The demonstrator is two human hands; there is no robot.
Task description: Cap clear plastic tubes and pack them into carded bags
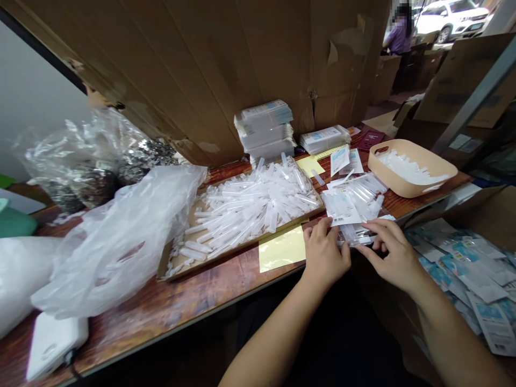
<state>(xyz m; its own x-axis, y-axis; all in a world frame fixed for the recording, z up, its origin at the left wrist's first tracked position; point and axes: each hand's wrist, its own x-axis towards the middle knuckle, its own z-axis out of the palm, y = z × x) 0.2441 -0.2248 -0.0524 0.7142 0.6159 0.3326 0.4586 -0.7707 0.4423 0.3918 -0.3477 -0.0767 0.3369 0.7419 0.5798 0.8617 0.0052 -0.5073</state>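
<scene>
At the table's front edge, my left hand (325,250) has its fingers bent around the left side of a small clear plastic packet (351,234). My right hand (390,251) pinches the right side of that packet between thumb and fingers. Just beyond my fingertips lies a printed card (342,208) with a barcode, over a loose pile of clear packets (365,189). To the left, a shallow cardboard tray (237,252) holds a heap of translucent plastic tubes (258,196). What is inside the held packet is hard to make out.
A beige basket (415,189) with white pieces stands at the right. Stacked packets (266,129) rise behind the tray. Filled packets (467,269) lie in a box below right. A crumpled plastic bag (121,242) and white device (56,341) are left. A person (399,35) is far back.
</scene>
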